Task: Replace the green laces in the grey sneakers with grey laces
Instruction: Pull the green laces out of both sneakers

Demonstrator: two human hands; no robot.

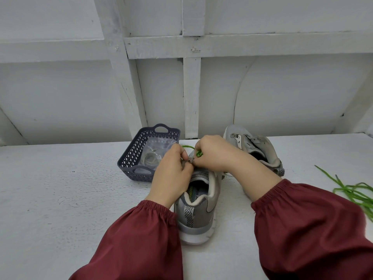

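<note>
1. The white table (60, 188) fills the lower view, against a white panelled wall (80, 87); dark red sleeves (302, 229) come in from the bottom edge.
2. The near sneaker (198, 215) stands upright at table centre, heel toward the camera; the far sneaker (260, 150) lies behind it to the right, no lace visible in its eyelets.
3. A dark blue basket (131, 156) sits just left of the near sneaker; inside is a clear bag (159, 144) with coiled grey laces (150, 158).
4. The left hand (171, 174) rests over the near sneaker's eyelet rows, fingers curled and pinching the upper there; the right hand (216, 154) meets it, fingers curled round the green lace (198, 153).
5. A loose green lace (351, 190) lies tangled at the table's right edge, well apart from both sneakers.
</note>
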